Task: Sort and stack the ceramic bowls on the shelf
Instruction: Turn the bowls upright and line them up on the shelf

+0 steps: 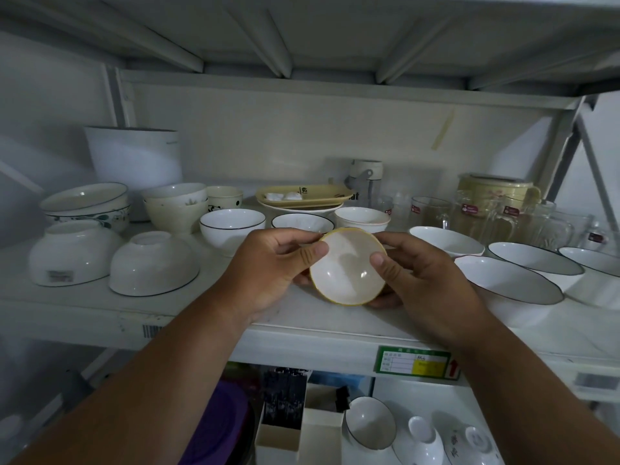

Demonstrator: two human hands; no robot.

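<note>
**Holding one yellow-rimmed bowl over the shelf**

Holding: yellow-rimmed bowl (347,266), white inside, tilted with its opening toward the camera, just above the front of the shelf (100,310). Left hand (268,266) grips its left edge, thumb on the rim, fingers curled behind. Right hand (422,280) grips its right edge the same way.

Left of the bowl: two upturned white bowls (152,263), side by side. Behind those, stacked bowls with leaf pattern (87,206) and cream cups (177,206), with a tall white pot (134,156) at the back.

Behind the bowl: three black-rimmed white bowls (232,226) upright in a row, then a yellow tray (302,194) on a plate.

Right of the bowl: a row of wide black-rimmed bowls (510,280), tilted; glass mugs (483,216) behind them.

Below the bowl: green label (416,362) on the shelf edge.
</note>
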